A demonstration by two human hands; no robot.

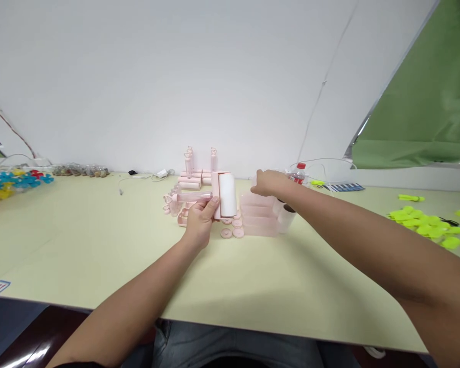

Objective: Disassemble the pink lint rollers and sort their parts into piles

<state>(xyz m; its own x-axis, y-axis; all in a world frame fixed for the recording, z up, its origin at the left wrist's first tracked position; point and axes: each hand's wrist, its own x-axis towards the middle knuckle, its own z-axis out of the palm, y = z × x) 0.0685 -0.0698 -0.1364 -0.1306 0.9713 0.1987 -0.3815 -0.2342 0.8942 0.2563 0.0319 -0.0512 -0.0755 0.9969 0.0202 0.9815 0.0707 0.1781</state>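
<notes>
So the left hand [199,223] is gripping a pink roller [227,195] just left of the translucent pink covers [258,226]. Right hand [269,182] is at the covers' far end, can't tell if it's pinching one. Pink discs [226,233] lie left of the covers.

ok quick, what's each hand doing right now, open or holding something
Left hand: closed, holding the pink-and-white roller.
Right hand: fingers bent down by the translucent pink covers; whether it grips one can't be told.
</notes>
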